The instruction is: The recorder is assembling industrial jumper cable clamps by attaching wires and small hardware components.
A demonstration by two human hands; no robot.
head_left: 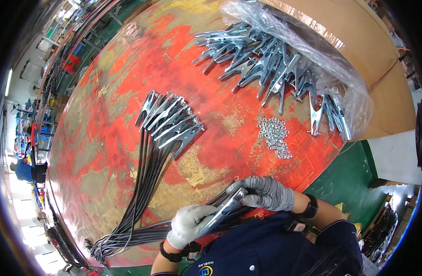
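A silver metal spring clamp [224, 211] is held slantwise between my hands, close to my body. My left hand [189, 224], in a white glove, is closed around its lower end. Its upper end lies between the thumb and fingers of my right hand [266, 193], which wears a grey glove. Black cables [156, 231] run under and behind my hands, partly hidden by them. A small copper-coloured lug [236, 178] shows just above my right fingers. Farther off, a row of similar clamps [167, 120] lies with black cables leading from them.
Many loose clamps [266, 60] are heaped at the back right beside clear plastic film [344, 78] and a cardboard box [376, 64]. Small metal nuts [273, 135] lie spread on the worn red table [220, 142]. A person [24, 170] stands far left.
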